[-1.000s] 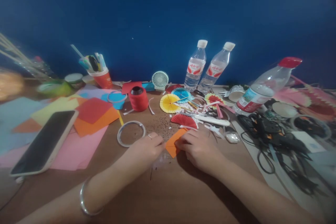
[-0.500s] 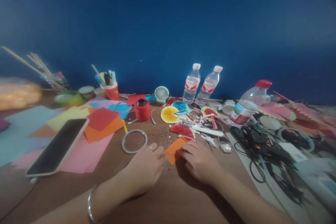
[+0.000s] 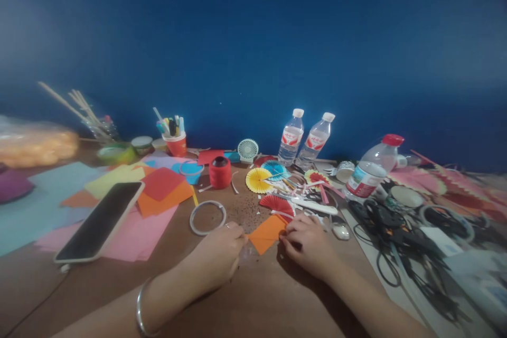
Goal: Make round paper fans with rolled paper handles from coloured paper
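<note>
Between my two hands lies a small piece of orange paper point(image 3: 264, 235), tilted a little off the table. My left hand point(image 3: 222, 249), wearing a ring and a silver bangle, pinches its left corner. My right hand point(image 3: 308, 245) has its fingers curled on the right edge of the same paper. Just beyond it rests a red pleated paper fan point(image 3: 277, 206), with a yellow paper rosette point(image 3: 259, 180) and a blue one point(image 3: 276, 169) farther back. Small dark specks are scattered on the table around the paper.
To the left lie a phone point(image 3: 101, 222) on coloured paper sheets point(image 3: 164, 184) and a clear ring-shaped roll point(image 3: 207, 217). A red thread spool point(image 3: 220, 173), a pen cup point(image 3: 174, 143) and a small fan point(image 3: 247, 151) stand behind. At right are bottles point(image 3: 291, 137) and black cables point(image 3: 390, 222).
The camera view has shifted slightly up and left. My hands have moved slightly apart, and more of the orange paper shows between them.
</note>
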A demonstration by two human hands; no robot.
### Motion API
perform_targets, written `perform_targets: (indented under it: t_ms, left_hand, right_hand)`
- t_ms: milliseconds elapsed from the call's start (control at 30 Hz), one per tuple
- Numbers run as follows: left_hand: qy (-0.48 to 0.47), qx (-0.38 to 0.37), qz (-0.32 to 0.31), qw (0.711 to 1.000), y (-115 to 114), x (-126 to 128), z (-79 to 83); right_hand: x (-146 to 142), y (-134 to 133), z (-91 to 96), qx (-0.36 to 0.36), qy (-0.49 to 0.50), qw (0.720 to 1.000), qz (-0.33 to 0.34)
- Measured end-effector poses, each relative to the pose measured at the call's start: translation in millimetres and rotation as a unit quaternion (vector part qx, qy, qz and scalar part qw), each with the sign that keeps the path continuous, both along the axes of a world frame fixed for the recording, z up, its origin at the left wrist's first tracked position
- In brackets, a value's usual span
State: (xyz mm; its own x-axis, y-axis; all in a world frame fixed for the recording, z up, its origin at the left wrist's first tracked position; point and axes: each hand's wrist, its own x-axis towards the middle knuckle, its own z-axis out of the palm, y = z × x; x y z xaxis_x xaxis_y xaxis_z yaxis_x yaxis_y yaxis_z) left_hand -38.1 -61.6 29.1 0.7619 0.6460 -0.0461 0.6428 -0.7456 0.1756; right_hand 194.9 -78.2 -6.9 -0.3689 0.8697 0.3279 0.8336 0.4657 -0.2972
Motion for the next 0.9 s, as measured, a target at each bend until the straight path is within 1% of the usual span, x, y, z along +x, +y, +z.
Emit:
perform_targets:
  t_ms: [100, 233, 333, 433, 500, 567, 633, 700, 767, 833, 900]
  left_hand:
    - [-0.02, 0.005, 0.002, 1.0, 4.5, -1.2, -4.8]
    - [-0.06, 0.015, 0.033, 0.998, 12.4, -2.5, -13.0]
    - [-0.047, 0.039, 0.015, 0.998, 16.2, -2.1, -16.7]
    - [-0.029, 0.084, 0.005, 0.996, 17.2, 0.1, -18.7]
    - [-0.026, 0.103, 0.015, 0.994, 16.5, 2.5, -19.3]
    - [-0.024, 0.106, 0.028, 0.994, 14.8, 4.9, -18.7]
    - [-0.048, 0.076, 0.058, 0.994, 12.5, 6.5, -16.6]
    - [-0.119, 0.007, 0.097, 0.988, 10.2, 6.8, -13.7]
    - [-0.212, -0.069, 0.13, 0.966, 8.7, 5.7, -11.8]
    - [-0.284, -0.132, 0.154, 0.937, 8.8, 4.0, -12.3]
    - [-0.332, -0.182, 0.185, 0.907, 11.0, 2.5, -15.4]
  right_hand:
    - [-1.0, -0.3, 2.2, 0.012, 0.001, 1.0, 0.004]
    - [-7.4, -0.9, 7.3, 0.038, 0.026, 0.999, 0.01]
    - [-14.9, -0.3, 5.6, 0.035, 0.042, 0.997, 0.048]
    - [-21.0, 0.7, 1.3, 0.018, 0.025, 0.996, 0.083]
    - [-23.0, 0.8, -0.9, 0.019, 0.022, 0.996, 0.087]
    - [-23.5, 0.2, -2.3, 0.028, 0.033, 0.996, 0.076]
    - [-22.9, -0.8, -3.5, 0.03, 0.061, 0.996, 0.054]
    - [-21.7, -1.8, -4.6, 0.026, 0.104, 0.993, 0.043]
    - [-19.8, -2.2, -5.0, 0.04, 0.147, 0.987, 0.046]
    - [-16.7, -1.9, -3.8, 0.086, 0.174, 0.98, 0.049]
    - [-12.8, -1.7, -1.1, 0.141, 0.175, 0.973, 0.058]
